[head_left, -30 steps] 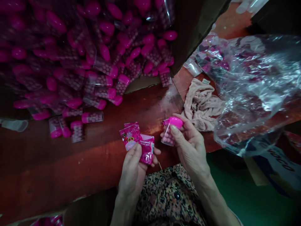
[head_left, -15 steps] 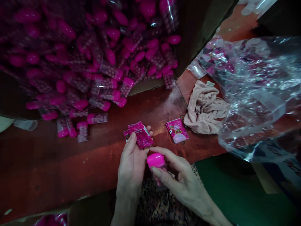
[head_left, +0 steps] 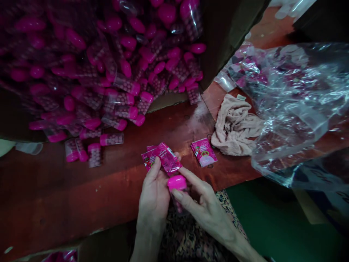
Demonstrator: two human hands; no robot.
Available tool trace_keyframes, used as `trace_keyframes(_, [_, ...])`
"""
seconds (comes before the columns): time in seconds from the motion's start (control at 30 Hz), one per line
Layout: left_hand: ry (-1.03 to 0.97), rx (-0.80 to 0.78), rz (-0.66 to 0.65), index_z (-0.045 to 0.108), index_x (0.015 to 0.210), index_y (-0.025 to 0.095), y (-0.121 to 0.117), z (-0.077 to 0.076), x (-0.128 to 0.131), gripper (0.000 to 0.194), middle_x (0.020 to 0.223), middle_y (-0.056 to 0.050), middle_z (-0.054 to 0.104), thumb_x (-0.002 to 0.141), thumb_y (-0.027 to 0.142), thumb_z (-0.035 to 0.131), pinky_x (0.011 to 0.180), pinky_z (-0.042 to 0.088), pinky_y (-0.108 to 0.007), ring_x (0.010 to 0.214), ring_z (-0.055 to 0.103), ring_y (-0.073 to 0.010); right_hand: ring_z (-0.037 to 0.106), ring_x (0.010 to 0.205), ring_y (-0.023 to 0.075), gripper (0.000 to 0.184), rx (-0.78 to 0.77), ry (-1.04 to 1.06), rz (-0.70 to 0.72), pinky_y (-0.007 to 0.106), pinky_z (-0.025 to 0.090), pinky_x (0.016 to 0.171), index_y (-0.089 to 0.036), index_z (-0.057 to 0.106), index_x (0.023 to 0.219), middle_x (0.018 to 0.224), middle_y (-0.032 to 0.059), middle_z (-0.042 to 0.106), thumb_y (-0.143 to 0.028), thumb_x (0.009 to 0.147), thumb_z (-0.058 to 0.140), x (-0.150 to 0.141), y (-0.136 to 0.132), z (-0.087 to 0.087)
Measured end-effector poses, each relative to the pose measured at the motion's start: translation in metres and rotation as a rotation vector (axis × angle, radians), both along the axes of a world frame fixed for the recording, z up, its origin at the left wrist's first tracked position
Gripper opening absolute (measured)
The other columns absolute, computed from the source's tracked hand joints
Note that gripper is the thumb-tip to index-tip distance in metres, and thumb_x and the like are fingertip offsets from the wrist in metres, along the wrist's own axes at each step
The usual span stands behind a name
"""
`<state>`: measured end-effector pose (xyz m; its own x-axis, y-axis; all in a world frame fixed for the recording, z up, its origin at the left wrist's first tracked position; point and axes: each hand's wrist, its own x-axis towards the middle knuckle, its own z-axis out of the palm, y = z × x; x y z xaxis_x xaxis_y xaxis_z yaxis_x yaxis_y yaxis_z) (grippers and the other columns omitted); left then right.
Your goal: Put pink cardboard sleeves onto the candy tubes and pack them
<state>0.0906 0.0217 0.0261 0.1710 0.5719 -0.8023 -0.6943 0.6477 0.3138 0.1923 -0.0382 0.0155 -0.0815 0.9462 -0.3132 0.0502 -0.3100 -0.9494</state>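
A clear tube (head_left: pixel 177 204) of pale pink beads stands nearly upright in the right hand (head_left: pixel 209 213), its glossy magenta cap (head_left: pixel 176 182) on top and its body partly hidden behind the fingers. Just above the cap, a few pink foil sachets (head_left: pixel 167 158) fan out, pinched in the left hand (head_left: pixel 154 196). The top sachet lies slanted across the others, printed with pale circles, its lower corner almost touching the cap.

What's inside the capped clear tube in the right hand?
Small pink beads show through the clear tube below its pink cap; the right hand covers part, and the cap hides the top.
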Motion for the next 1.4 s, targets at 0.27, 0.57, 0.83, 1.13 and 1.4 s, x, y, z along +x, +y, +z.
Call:
trace_keyframes(0.27, [0.001,-0.004,0.069,0.067,0.083,0.008,0.004,-0.005,-0.002,0.036,0.080,-0.011,0.072,0.092,0.023,0.035,0.083,0.050,-0.032,0.079,0.068,-0.0187,0.060,0.061,0.0123,0.027,0.048,-0.099,0.016,0.024,0.053,0.059,-0.021,0.057,0.112,0.072,-0.0005,0.064,-0.027,0.086,0.053,0.010,0.010,0.004])
trace_keyframes(0.57, [0.031,-0.032,0.091,0.063,0.092,0.008,0.002,-0.003,0.002,0.030,0.082,-0.011,0.071,0.092,0.024,0.038,0.083,0.050,-0.035,0.081,0.067,-0.0194,0.059,0.054,0.0099,0.026,-0.068,0.026,-0.309,0.021,0.052,0.050,-0.019,0.049,0.102,0.074,0.0004,0.066,-0.028,0.081,0.060,-0.005,0.008,-0.002])
trace_keyframes(0.83, [0.083,0.089,0.046,0.064,0.090,0.010,-0.008,-0.005,0.013,0.027,0.090,-0.012,0.068,0.088,0.031,0.046,0.079,0.049,-0.032,0.086,0.064,-0.0201,0.059,0.053,0.0098,0.029,-0.127,0.172,-0.404,0.023,0.054,0.053,-0.019,0.049,0.099,0.074,-0.0001,0.066,-0.029,0.077,0.065,-0.009,0.005,-0.012])
trace_keyframes(1.13, [0.115,0.240,0.049,0.064,0.085,0.013,-0.013,-0.012,0.019,0.012,0.075,-0.005,0.070,0.082,0.022,0.057,0.081,0.048,-0.032,0.079,0.065,-0.0173,0.059,0.054,0.0113,0.019,-0.058,0.006,-0.417,0.024,0.053,0.053,-0.018,0.061,0.090,0.068,0.0005,0.067,-0.030,0.076,0.066,0.000,0.009,-0.013])
trace_keyframes(1.4, [0.146,0.195,0.053,0.065,0.085,0.011,-0.011,-0.009,0.026,0.018,0.079,-0.010,0.072,0.084,0.026,0.054,0.078,0.050,-0.034,0.079,0.067,-0.0201,0.064,0.065,0.0136,0.016,0.227,-0.393,-0.342,0.025,0.054,0.063,-0.019,0.064,0.096,0.082,0.0021,0.070,-0.024,0.082,0.060,-0.001,0.006,-0.011])
